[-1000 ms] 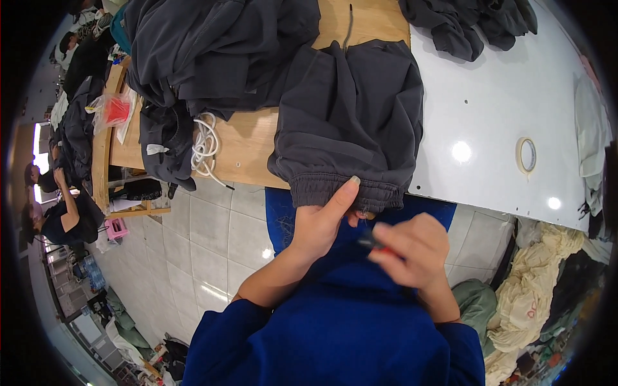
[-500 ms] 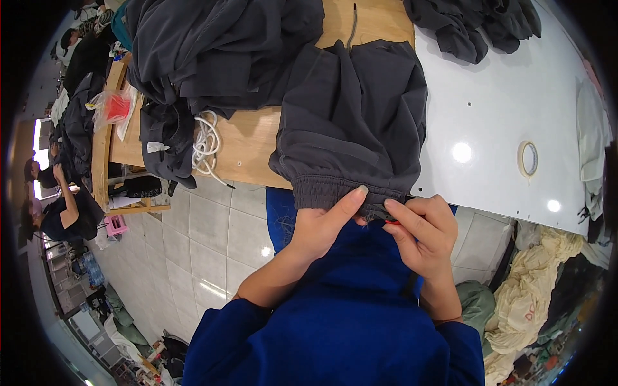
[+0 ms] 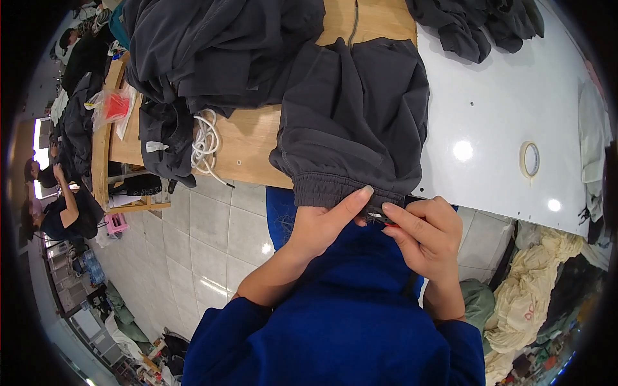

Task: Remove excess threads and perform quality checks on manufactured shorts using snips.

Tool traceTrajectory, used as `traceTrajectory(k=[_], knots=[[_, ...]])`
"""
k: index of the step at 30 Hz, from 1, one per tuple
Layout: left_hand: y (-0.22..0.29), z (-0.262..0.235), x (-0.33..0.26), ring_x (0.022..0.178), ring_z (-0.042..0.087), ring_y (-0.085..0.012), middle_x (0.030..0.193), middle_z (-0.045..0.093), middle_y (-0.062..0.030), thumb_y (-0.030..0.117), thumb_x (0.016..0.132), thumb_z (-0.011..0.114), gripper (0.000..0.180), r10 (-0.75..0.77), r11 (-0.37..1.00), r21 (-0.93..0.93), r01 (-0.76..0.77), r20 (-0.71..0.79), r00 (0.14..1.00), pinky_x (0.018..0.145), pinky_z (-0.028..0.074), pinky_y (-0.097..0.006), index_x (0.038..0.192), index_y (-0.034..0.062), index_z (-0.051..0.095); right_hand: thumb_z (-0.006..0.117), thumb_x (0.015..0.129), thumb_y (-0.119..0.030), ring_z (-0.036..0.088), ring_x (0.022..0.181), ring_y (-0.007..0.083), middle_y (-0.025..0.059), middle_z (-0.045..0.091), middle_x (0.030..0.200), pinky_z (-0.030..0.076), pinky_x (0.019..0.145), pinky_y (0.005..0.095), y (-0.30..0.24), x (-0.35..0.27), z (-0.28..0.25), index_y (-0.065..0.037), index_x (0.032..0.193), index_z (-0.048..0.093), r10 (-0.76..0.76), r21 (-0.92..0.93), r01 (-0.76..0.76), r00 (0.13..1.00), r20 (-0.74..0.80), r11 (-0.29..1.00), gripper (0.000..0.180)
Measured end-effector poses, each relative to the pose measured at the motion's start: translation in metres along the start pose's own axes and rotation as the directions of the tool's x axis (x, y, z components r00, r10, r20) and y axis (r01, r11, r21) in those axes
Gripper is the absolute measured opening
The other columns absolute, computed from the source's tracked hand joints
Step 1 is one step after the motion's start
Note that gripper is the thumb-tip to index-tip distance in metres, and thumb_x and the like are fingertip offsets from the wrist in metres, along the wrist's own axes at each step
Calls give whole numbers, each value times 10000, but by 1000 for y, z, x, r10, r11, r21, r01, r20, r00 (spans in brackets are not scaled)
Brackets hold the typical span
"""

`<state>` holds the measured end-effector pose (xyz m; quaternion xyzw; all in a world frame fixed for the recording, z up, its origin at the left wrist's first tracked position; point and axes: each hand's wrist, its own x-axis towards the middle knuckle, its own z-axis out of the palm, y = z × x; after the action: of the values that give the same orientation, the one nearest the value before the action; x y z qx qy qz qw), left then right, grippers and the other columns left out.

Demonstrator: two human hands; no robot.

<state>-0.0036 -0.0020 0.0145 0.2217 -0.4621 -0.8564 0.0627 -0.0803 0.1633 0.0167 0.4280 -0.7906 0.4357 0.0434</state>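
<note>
A pair of dark grey elastic-waist pants lies on the table, its gathered waistband hanging over the near edge. My left hand is closed on that waistband, thumb on top and fingers inside it. Beside it my right hand pinches a small pair of thread snips, dark with a bit of red and a shiny metal tip. The tip points left at the waistband edge, close to my left thumb. My right fingers hide most of the tool.
More dark grey garments are heaped at the far left, others at the far right. A coiled white cord lies left of the pants. A tape roll rests on the white tabletop. Other people work at far left.
My right hand has shifted slightly right and down, and the metal tip of the snips now shows. The waistband edge has moved a little; my left hand keeps its hold.
</note>
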Motion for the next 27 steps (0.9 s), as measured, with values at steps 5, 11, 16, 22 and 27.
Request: traceTrajectory(k=[5,11,16,22,27], knots=[[1,-2,1,661,593,-106,836,631,-56,92,873,625,114,-21,999,31,20,13,1000,543,495,-202,945,4,619,766,643,-236,416,538,134,-16,529,682,322,469,251,2,3,-3,-187,965,723,-24,-22,25,999,36,999,329],[2,-2,2,654,595,-106,828,633,-60,92,876,621,113,-35,999,11,35,28,999,538,493,-197,943,0,617,758,667,-170,463,567,156,11,574,676,340,499,269,-1,3,-3,-123,935,724,-7,5,7,998,54,1000,275],[2,-3,3,681,604,-111,853,633,-65,113,889,610,144,-15,999,39,14,29,999,555,504,-206,974,-4,607,781,633,-199,460,555,145,8,556,704,361,489,246,2,-4,4,-137,990,710,15,142,-10,999,-34,990,369],[-7,6,-1,739,615,-126,903,622,-68,226,938,544,263,-61,991,-123,48,-106,992,613,527,-243,1074,2,566,773,616,-182,467,499,156,22,525,664,369,462,254,-14,10,18,-64,993,696,159,206,-130,978,-131,970,402],[-6,3,6,708,599,-124,872,612,-56,248,954,512,263,-90,995,-43,87,-65,994,597,505,-242,1068,16,559,746,627,-147,370,443,108,-38,382,537,263,421,248,-3,0,31,-110,905,718,-250,31,255,962,-108,967,282]])
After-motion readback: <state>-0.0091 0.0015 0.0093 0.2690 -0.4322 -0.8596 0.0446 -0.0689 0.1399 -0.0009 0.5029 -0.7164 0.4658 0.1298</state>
